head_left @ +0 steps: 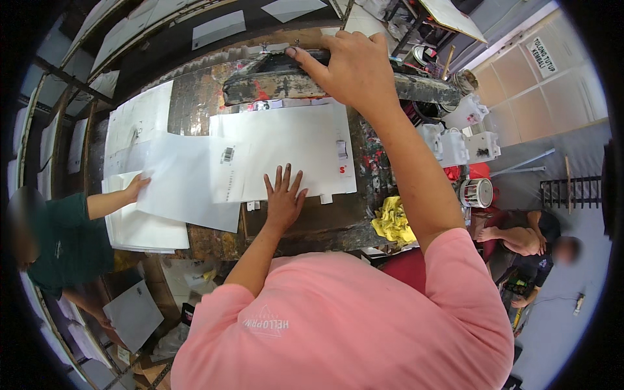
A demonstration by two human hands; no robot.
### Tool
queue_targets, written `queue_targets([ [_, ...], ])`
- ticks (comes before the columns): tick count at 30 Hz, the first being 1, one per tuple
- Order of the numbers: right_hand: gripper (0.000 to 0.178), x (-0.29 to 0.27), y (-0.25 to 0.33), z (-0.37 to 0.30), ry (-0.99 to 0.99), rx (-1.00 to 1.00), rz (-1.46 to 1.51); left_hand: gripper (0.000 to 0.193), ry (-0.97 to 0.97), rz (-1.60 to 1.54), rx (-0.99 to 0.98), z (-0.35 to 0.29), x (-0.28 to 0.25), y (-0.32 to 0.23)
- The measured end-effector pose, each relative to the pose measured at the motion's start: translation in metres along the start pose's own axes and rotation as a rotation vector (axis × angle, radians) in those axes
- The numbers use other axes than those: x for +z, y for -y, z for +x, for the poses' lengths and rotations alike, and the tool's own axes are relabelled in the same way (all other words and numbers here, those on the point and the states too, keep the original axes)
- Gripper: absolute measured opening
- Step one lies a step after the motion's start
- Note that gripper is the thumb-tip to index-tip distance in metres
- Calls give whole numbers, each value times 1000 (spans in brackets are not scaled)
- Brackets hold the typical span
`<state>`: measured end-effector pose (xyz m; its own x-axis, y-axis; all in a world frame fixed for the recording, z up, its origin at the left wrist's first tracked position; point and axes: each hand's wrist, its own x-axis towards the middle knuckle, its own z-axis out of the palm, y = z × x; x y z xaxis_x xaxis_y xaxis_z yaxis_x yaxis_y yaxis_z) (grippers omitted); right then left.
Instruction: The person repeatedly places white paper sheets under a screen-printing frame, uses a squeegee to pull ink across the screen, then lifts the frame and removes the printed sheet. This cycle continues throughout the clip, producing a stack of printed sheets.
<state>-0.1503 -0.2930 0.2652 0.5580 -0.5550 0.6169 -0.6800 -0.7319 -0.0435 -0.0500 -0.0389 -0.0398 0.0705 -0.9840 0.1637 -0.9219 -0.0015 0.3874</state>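
My left hand lies flat with fingers spread on the near edge of a white paper sheet. That sheet carries a small dark printed block and a red mark near its right end. Beyond it, my right hand grips the paint-stained wooden bar of a screen-printing frame, thumb along the bar; its far fingers are partly hidden. The frame appears raised along the sheet's far edge. At the left, a co-worker's hand holds another white sheet, which overlaps mine and bears a small barcode-like print.
Stacked white sheets lie on the table's left. A crumpled yellow cloth sits at the right edge, near a paint can and white jugs. Racks flank the left. Another person sits at the right.
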Motion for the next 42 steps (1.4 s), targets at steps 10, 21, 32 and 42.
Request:
queue_targets([
  [10, 65, 1, -4, 2, 14, 47, 65, 69, 183, 99, -61, 5, 34, -4],
  [21, 69, 5, 0, -10, 39, 60, 46, 57, 149, 32, -92, 10, 35, 4],
  [32, 73, -1, 7, -25, 89, 72, 54, 73, 101, 149, -104, -1, 33, 2],
  [42, 74, -1, 10, -35, 91, 40, 51, 80, 22, 17, -79, 6, -4, -11],
])
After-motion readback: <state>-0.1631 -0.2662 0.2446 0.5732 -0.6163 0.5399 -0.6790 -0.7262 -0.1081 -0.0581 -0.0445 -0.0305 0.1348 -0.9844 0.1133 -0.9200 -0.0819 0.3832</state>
